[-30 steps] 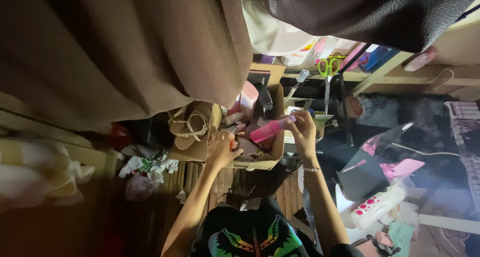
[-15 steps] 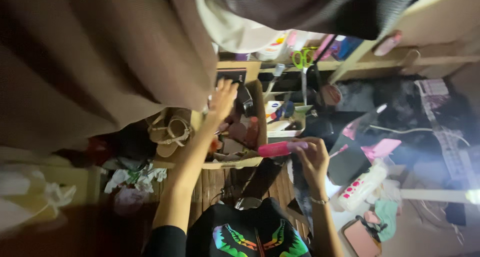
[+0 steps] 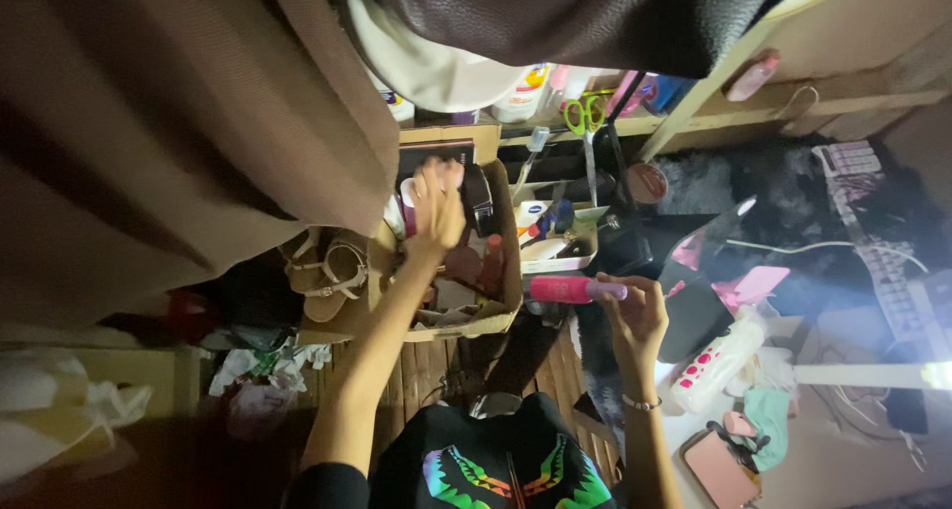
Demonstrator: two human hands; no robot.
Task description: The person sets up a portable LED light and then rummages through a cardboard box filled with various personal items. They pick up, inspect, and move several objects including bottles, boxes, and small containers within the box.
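Gripping pink tube [image 3: 573, 289] mid-body, right hand [image 3: 635, 316] fingers closed; looks light, stiff, smooth. Left hand [image 3: 436, 207] spread open over cardboard box [image 3: 496, 316].

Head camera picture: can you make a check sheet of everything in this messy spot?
Surface: wooden slat floor, dim.
Job's things: pink tube; cardboard box full of small items.
Clutter: sandals, crumpled bags, green scissors, bottles on a shelf.
Hands: left hand reaching into the box; right hand holding the tube.
Cables: white cable on the dark rug.
Surroundings: brown curtain, wooden shelf.
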